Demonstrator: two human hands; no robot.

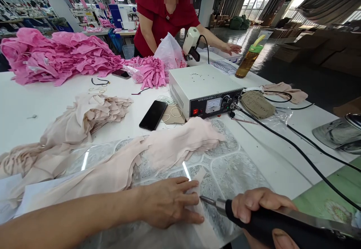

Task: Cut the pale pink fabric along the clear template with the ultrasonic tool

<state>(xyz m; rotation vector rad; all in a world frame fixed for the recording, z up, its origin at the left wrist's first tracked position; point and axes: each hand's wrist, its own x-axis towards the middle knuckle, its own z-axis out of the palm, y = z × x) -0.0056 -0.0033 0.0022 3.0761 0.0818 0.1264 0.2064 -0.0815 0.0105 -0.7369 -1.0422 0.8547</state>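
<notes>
My left hand [169, 202] lies flat, fingers stretched out, pressing a small pale pink fabric piece [199, 183] onto a glossy patterned mat [237, 170] at the table's near edge. My right hand [262, 209] is wrapped round the black handle of a welding tool [282, 228]. Its metal tip [207, 200] touches the fabric right beside my left fingertips. A black cable [296, 149] runs from the tool to a white control box [204, 87] with a dial and knobs. More pale pink pieces [175, 144] lie just beyond my hands.
A black phone [153, 115] lies beside the box. Beige fabric stacks [84, 117] sit at left, bright pink piles [56, 55] at the back. A person in a red top [163, 12] leans on the far side. A bottle [249, 59] stands at right.
</notes>
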